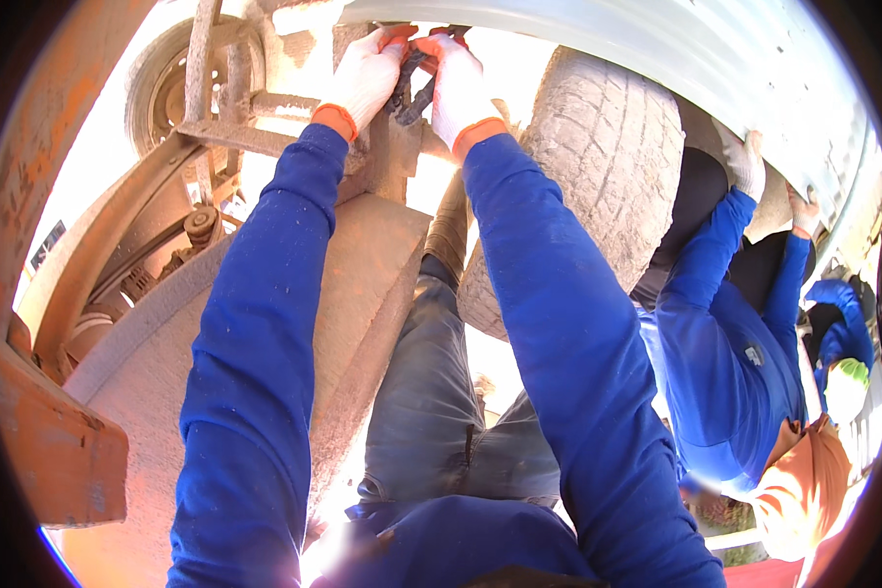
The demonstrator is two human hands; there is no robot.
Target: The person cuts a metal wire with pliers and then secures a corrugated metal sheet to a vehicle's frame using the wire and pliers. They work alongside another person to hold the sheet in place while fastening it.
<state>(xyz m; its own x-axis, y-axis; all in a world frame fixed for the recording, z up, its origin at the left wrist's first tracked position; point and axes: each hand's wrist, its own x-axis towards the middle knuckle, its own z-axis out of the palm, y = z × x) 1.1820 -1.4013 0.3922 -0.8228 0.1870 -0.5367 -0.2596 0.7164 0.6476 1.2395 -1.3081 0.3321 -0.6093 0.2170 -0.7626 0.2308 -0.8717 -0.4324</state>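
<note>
The gloved left hand (pixel 369 78) and right hand (pixel 458 83) pinched a dark piece (pixel 417 103) between them, its 2 legs slanting nearward and left; neither hand was clearly nearer. Beyond lay the pale metal sheet (pixel 608 41).

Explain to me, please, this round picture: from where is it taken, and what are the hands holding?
There is no robot here. A wide fisheye camera on a person's head looks down, so straight edges bend. The two central blue sleeves are this person's own, ending in the left hand and right hand, both in pale gloves with orange cuffs. Both seem to grip a dark piece; its exact kind is unclear.

No table shows. To the left are rusty machine parts and a dusty wheel; to the right, a large tyre. Above it is a pale metal panel, with a co-worker's hands at its edge.
</note>
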